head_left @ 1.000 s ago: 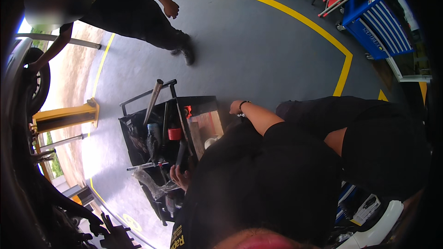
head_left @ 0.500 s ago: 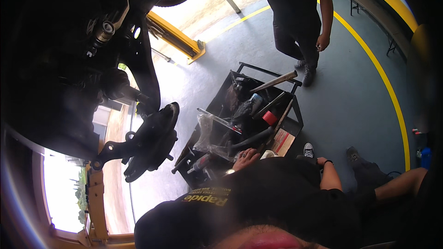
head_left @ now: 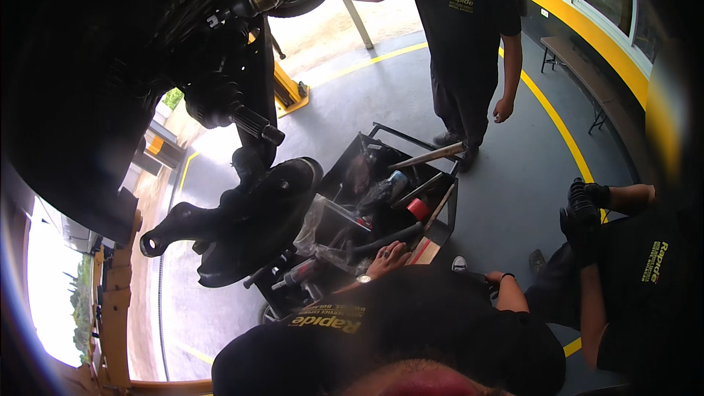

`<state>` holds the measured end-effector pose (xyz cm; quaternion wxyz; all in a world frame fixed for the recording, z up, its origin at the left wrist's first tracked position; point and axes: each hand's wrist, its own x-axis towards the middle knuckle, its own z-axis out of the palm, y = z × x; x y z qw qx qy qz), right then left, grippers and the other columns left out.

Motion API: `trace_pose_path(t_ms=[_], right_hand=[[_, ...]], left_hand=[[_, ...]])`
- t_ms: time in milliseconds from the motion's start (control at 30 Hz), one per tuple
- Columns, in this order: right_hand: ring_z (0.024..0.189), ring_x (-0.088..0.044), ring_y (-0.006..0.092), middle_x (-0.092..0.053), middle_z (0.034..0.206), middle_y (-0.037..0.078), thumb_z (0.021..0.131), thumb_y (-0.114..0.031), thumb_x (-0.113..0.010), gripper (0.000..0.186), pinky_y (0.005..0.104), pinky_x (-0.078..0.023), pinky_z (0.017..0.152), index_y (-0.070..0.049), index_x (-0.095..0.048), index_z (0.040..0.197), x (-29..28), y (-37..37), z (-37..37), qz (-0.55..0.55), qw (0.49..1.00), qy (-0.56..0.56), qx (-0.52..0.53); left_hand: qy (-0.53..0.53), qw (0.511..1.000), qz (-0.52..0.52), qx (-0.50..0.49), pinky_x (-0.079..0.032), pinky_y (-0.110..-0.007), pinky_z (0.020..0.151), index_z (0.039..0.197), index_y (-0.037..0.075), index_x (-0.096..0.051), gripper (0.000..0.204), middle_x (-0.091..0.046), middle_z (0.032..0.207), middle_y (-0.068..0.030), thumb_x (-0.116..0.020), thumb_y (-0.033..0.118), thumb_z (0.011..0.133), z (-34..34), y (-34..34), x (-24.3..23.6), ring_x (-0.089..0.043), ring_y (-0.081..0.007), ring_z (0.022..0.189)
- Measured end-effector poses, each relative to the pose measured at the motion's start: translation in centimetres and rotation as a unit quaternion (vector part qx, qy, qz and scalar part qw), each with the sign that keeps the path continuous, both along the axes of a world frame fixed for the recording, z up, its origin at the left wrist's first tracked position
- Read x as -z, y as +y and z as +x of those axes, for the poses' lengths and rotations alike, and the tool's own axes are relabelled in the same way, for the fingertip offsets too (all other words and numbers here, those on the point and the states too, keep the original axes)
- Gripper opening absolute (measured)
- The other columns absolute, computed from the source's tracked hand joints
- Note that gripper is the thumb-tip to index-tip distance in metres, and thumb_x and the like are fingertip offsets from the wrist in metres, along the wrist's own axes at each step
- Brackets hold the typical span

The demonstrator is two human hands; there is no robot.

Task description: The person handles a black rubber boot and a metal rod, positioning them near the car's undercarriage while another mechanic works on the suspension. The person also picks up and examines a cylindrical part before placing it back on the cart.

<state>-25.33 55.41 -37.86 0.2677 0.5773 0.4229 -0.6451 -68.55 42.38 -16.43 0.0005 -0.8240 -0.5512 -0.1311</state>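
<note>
My left hand (head_left: 387, 258), with a watch at the wrist, rests at the near edge of the black tool cart (head_left: 455, 198), its fingers spread and apparently holding nothing. Beside it lie a thick black bar (head_left: 383, 243) and a crumpled clear plastic bag (head_left: 314, 231). My right hand (head_left: 495, 283) hangs low at my right side, below a dark wristband. Its fingers are mostly hidden. Left of the cart hangs a dark wheel hub and knuckle (head_left: 257, 216) under a raised vehicle. A splined axle shaft end (head_left: 258, 126) sticks out above it, apart from my hands.
One co-worker (head_left: 469, 51) stands beyond the cart, a hand raised to the vehicle's underside. At the right, another person's gloved hands hold a black ribbed rubber boot (head_left: 584, 202). A bench (head_left: 583, 77) stands along the wall. A yellow lift post (head_left: 291, 92) rises behind the hub.
The view has shifted, so the hub looks larger and the far co-worker shows more fully. The gloved co-worker with the ribbed boot now shows at the right. My left hand stays at the cart.
</note>
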Motion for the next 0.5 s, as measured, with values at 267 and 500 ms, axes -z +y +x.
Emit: trace_pose_path(t_ms=[267,500], right_hand=[[0.110,-0.061,0.0350,-0.059,0.128,0.013,0.093,-0.056,-0.057,0.063,0.0532,-0.053,0.087,-0.009,-0.055,0.136,-4.3,-3.1,1.4,0.034,0.988,0.012,0.147],[0.118,-0.057,0.0382,-0.058,0.135,0.014,0.091,-0.059,-0.058,0.067,0.0520,-0.050,0.094,-0.009,-0.057,0.137,-15.2,-4.1,-1.4,-0.024,0.978,0.010,0.208]], left_hand=[[-0.060,0.998,-0.034,-0.003,-0.030,-0.051,0.110,0.139,0.015,-0.049,0.059,-0.039,0.146,-0.0124,-0.064,0.031,0.084,0.7,-0.8,-2.0,-0.033,-0.0307,0.142],[-0.052,0.998,-0.011,0.015,-0.032,-0.050,0.108,0.135,0.014,-0.052,0.055,-0.042,0.142,-0.0111,-0.063,0.035,0.085,0.6,-0.3,-1.9,-0.035,-0.0326,0.140]])
